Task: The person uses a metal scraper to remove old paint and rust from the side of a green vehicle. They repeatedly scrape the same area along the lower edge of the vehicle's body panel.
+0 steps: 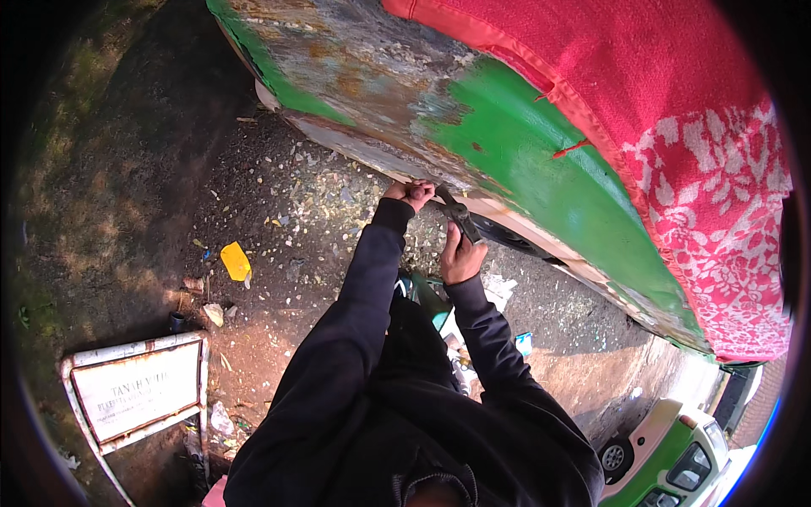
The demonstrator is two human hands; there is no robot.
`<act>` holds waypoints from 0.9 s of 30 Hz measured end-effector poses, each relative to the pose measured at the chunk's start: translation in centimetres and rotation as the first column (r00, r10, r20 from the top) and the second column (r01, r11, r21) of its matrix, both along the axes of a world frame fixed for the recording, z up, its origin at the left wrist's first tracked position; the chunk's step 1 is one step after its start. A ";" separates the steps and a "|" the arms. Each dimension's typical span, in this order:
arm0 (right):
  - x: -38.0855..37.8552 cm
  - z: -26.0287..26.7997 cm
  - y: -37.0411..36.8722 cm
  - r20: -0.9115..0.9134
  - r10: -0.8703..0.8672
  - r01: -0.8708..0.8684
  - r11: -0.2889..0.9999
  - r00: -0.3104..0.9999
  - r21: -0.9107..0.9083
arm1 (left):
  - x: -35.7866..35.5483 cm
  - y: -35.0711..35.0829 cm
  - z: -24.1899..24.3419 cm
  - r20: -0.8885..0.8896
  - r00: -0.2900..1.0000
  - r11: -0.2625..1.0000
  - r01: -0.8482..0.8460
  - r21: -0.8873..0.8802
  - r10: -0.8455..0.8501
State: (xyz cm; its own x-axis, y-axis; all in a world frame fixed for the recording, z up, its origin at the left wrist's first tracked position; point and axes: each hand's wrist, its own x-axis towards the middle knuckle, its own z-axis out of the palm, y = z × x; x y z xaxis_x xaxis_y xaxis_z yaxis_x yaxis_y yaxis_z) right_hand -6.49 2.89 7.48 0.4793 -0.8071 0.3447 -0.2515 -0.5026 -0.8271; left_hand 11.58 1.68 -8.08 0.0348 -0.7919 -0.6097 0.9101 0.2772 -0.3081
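At the lower edge of a green vehicle body, my left hand has its fingers curled; whether they hold a small thing is not clear. My right hand, just beside it, grips a dark metal hand tool, whose exact kind is hard to tell. The tool's far end reaches up to the lower edge of the body, close to my left fingers. Around there the green paint gives way to bare, rusty, greyish metal. A dark wheel shows under the pale lower sill.
A red and white patterned cloth drapes over the vehicle. Flakes and litter lie on the ground, with a yellow piece at left. A metal-framed sign bearing writing stands lower left. Another green and white vehicle is lower right.
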 end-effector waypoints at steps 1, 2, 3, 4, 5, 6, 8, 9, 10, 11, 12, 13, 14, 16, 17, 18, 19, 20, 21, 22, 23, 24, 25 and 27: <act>-0.2 -0.9 -0.2 -0.126 0.007 -0.014 0.998 0.992 -0.054 | -0.3 -0.2 -0.5 -0.071 0.996 0.982 0.033 -0.187 -0.047; -0.3 -2.3 -0.6 -0.251 0.005 -0.033 0.994 0.968 -0.106 | -0.6 -0.7 -0.9 -0.132 0.985 0.928 0.052 -0.369 -0.108; 0.0 -3.2 -0.5 -0.367 0.006 -0.065 0.987 0.930 -0.149 | -0.5 -0.6 -1.8 -0.176 0.970 0.844 0.049 -0.534 -0.168; 0.5 -2.7 -0.5 -0.411 0.019 -0.097 0.981 0.911 -0.169 | -0.1 -0.5 -2.3 -0.151 0.979 0.884 0.052 -0.465 -0.138; 0.6 -2.1 -0.1 -0.333 0.033 -0.067 0.994 0.942 -0.091 | 0.5 -0.6 -2.8 -0.137 0.985 0.940 0.053 -0.337 -0.104; 0.4 -1.4 0.5 -0.257 0.043 -0.046 0.999 0.966 -0.007 | 0.7 -0.8 -3.0 -0.124 0.990 0.979 0.045 -0.201 -0.071; 0.9 0.1 1.5 0.044 0.051 -0.054 0.997 0.998 0.063 | 2.7 -0.1 -3.2 0.057 0.995 0.995 0.084 -0.059 -0.080; 0.6 -0.5 0.9 -0.075 0.027 -0.028 1.000 0.997 -0.006 | 1.6 -0.9 -2.5 -0.037 0.996 0.996 0.077 -0.046 -0.079; -0.2 -1.8 -0.2 -0.204 -0.022 0.006 0.997 0.979 -0.077 | -0.4 -2.3 -1.0 -0.143 0.985 0.995 0.091 -0.031 -0.094; -0.9 -2.7 -1.1 -0.323 -0.075 0.029 0.989 0.943 -0.145 | -2.0 -3.2 0.4 -0.243 0.964 0.994 0.105 -0.012 -0.105; 0.0 -2.6 -1.2 -0.386 -0.075 0.051 0.996 0.920 -0.071 | -1.2 -2.7 1.4 -0.177 0.984 0.995 0.051 0.088 -0.035; 0.4 -2.4 -1.1 -0.331 -0.066 0.038 0.995 0.941 -0.090 | -0.5 -2.4 0.9 -0.191 0.980 0.996 0.065 0.063 -0.052; 0.6 -2.3 -1.2 -0.277 -0.055 0.026 0.994 0.959 -0.109 | 0.2 -2.2 0.7 -0.205 0.976 0.996 0.079 0.037 -0.070; 0.7 -2.5 -1.0 -0.318 -0.031 0.028 1.000 0.948 -0.013 | 1.7 -0.8 0.0 -0.231 0.969 0.996 0.094 -0.002 -0.092; 0.6 -2.6 -0.5 -0.313 -0.036 0.046 0.999 0.949 0.025 | 2.6 0.8 -0.5 -0.194 0.974 0.993 0.121 0.017 -0.115; -0.3 -2.6 -0.6 -0.329 -0.069 0.092 0.994 0.942 0.053 | 2.3 1.9 -0.7 -0.177 0.970 0.984 0.174 0.026 -0.167; -1.4 -2.6 -0.7 -0.346 -0.109 0.145 0.986 0.932 0.079 | 1.7 2.9 -0.6 -0.162 0.961 0.972 0.234 0.033 -0.225; -2.7 -3.4 -0.9 -0.351 -0.136 0.166 0.985 0.927 0.056 | 1.4 3.6 -0.5 -0.249 0.926 0.958 0.285 -0.034 -0.284; -2.9 -3.5 -0.5 -0.355 -0.147 0.180 0.982 0.923 0.063 | 2.0 4.9 -0.9 -0.168 0.920 0.935 0.346 -0.078 -0.354; -2.7 -3.5 0.0 -0.354 -0.150 0.187 0.980 0.923 0.072 | 2.9 6.3 -1.6 -0.079 0.908 0.908 0.403 -0.112 -0.412; -2.6 -3.5 0.4 -0.355 -0.155 0.195 0.977 0.922 0.081 | 3.6 7.2 -2.3 0.011 0.885 0.876 0.462 -0.140 -0.465; -3.0 -3.3 0.9 -0.354 -0.147 0.202 0.971 0.924 0.126 | 3.3 7.1 -2.2 0.107 0.859 0.864 0.504 -0.009 -0.500; -3.3 -3.1 1.1 -0.368 -0.129 0.197 0.968 0.921 0.153 | 3.2 7.0 -2.1 0.100 0.863 0.867 0.499 -0.010 -0.496; -4.1 -2.6 1.0 -0.388 -0.098 0.188 0.961 0.917 0.203 | 3.1 6.1 -1.6 0.093 0.869 0.872 0.490 -0.015 -0.487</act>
State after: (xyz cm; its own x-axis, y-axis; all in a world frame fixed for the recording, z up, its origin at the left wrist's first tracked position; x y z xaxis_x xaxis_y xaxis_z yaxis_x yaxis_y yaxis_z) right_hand -10.57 3.89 4.92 0.4090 -0.9117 -0.0398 -0.6168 -0.2441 -0.7483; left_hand 14.72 7.79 -9.71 -0.3129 -0.7430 -0.5917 0.9490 -0.2193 -0.2265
